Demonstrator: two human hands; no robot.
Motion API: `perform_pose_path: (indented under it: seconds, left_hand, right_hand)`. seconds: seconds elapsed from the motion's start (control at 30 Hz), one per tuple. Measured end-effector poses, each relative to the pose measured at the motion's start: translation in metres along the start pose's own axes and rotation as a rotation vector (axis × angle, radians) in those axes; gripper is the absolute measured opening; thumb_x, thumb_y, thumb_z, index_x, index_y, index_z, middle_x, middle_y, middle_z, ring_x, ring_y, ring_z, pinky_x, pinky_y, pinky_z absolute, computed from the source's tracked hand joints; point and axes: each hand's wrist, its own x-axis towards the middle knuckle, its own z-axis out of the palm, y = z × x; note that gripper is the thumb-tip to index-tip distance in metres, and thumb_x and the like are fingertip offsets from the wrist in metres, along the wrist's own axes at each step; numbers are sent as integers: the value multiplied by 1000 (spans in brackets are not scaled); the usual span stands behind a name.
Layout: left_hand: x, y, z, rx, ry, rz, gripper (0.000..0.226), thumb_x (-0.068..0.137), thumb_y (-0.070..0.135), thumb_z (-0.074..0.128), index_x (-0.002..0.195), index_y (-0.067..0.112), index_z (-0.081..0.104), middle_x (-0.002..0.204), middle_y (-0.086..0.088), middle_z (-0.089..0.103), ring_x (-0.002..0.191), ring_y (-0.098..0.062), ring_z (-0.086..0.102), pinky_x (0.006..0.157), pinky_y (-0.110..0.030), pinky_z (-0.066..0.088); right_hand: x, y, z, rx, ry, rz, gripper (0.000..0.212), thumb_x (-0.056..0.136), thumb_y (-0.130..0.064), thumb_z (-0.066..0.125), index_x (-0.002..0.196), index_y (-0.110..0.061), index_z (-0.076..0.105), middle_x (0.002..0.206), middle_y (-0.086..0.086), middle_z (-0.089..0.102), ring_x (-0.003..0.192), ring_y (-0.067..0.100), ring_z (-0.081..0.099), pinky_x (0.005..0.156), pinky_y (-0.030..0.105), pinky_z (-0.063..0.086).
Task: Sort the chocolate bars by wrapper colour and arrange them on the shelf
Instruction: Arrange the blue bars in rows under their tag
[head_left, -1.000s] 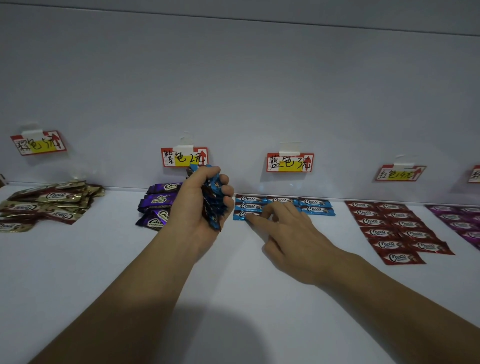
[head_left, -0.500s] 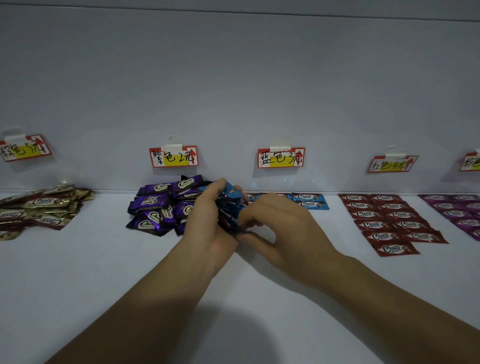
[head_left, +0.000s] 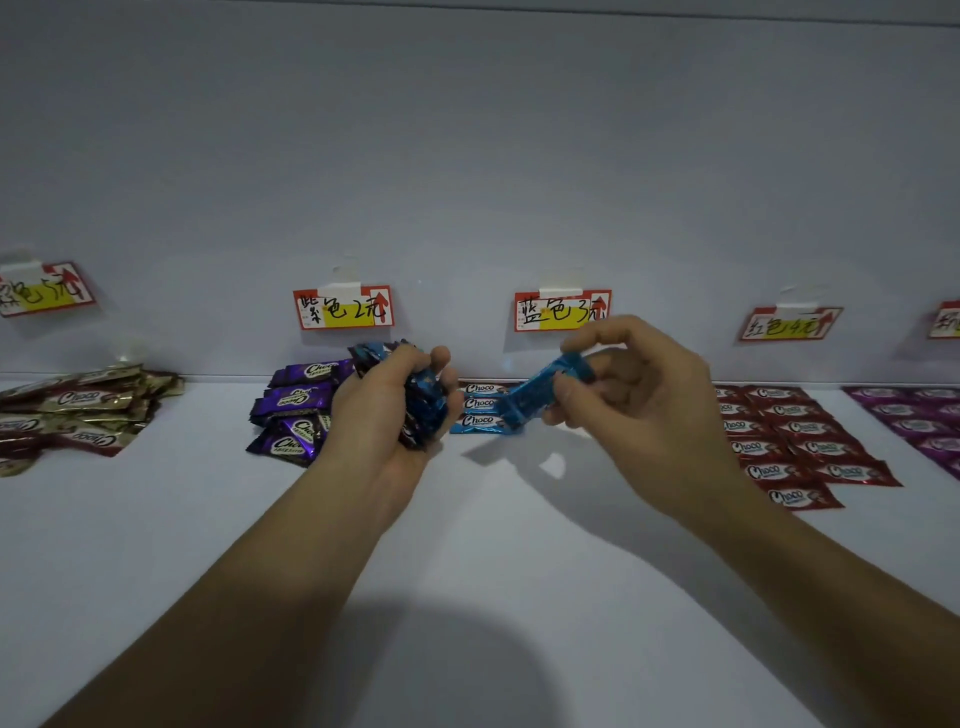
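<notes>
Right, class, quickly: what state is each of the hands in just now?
Left hand: grips a bunch of blue bars.
Right hand: pinches a single blue bar.

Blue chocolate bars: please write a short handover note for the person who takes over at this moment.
Left hand grips a bunch of blue bars. Right hand pinches one blue bar near the blue rows, which lie below the blue label.
Done: red bars lie in neat rows; the blue rows are begun.
Left: lay out the held blue bars; the purple pile and brown-gold pile look unarranged.
</notes>
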Motion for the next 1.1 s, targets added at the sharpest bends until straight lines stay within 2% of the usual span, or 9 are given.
perform_pose_path:
  seconds: [0.1, 0.23, 0.3, 0.37, 0.4, 0.53, 0.6, 0.77, 1.1]
  left_hand:
    - [1, 1, -2, 204, -21, -40, 7, 91, 9, 64, 96, 4, 66, 73, -6, 64, 54, -8, 55, 38, -16, 41]
    - [3, 2, -3, 475, -76, 31, 21, 87, 12, 73, 107, 16, 69, 72, -4, 61, 56, -11, 45, 45, -21, 31]
    - [-1, 1, -4, 853, -73, 264, 25, 86, 11, 74, 108, 18, 67, 79, 0, 66, 61, -8, 53, 51, -20, 38]
    - [-4, -3, -6, 1362, -51, 636, 26, 83, 14, 75, 105, 23, 62, 88, 11, 64, 76, -2, 59, 58, -13, 43]
    - [-6, -5, -7, 1493, -56, 751, 29, 82, 17, 75, 106, 25, 60, 90, 14, 62, 80, -1, 59, 61, -13, 45]
    - [-8, -13, -12, 1747, -176, 815, 35, 80, 27, 74, 113, 23, 61, 105, 7, 59, 94, -14, 58, 81, -37, 56]
    - [-7, -15, -13, 1910, -267, 772, 42, 82, 33, 73, 121, 24, 58, 114, 8, 51, 102, -15, 55, 86, -39, 55]
    - [-5, -18, -12, 2091, -385, 694, 62, 86, 39, 70, 143, 26, 47, 135, 11, 39, 112, -14, 54, 90, -35, 55]
    - [3, -20, -7, 2169, -382, 648, 59, 86, 42, 68, 139, 23, 50, 135, 8, 39, 108, -17, 56, 90, -38, 56]
  right_hand:
    - [9, 1, -10, 61, 40, 150, 26, 92, 4, 64, 108, -15, 71, 79, 7, 76, 67, 20, 74, 63, 27, 59]
    - [16, 15, -22, -22, 47, 277, 14, 83, 1, 77, 86, -10, 69, 76, 10, 75, 71, 25, 75, 64, 31, 59]
    - [18, 27, -29, -297, -17, 212, 19, 79, -3, 82, 82, -16, 68, 77, 1, 75, 74, 16, 74, 70, 32, 61]
    - [16, 32, -32, -598, -122, 99, 22, 80, -8, 82, 90, -25, 72, 82, -11, 73, 78, 3, 69, 74, 17, 55]
    - [15, 34, -32, -682, -161, 48, 24, 80, -9, 81, 95, -27, 74, 85, -14, 73, 79, 0, 67, 75, 12, 52]
    - [8, 43, -23, -842, -267, -55, 17, 81, -14, 77, 89, -28, 80, 88, -7, 72, 81, 14, 63, 74, 32, 51]
    - [4, 44, -17, -902, -253, -19, 15, 84, -21, 73, 91, -32, 81, 88, -9, 68, 83, 14, 60, 73, 34, 51]
    - [-1, 45, -14, -959, -234, 33, 23, 87, -23, 67, 102, -36, 79, 96, -11, 66, 89, 11, 57, 74, 33, 53]
    - [-2, 51, -2, -1029, -228, 75, 24, 94, -20, 58, 102, -28, 78, 98, -4, 69, 91, 15, 59, 75, 34, 54]
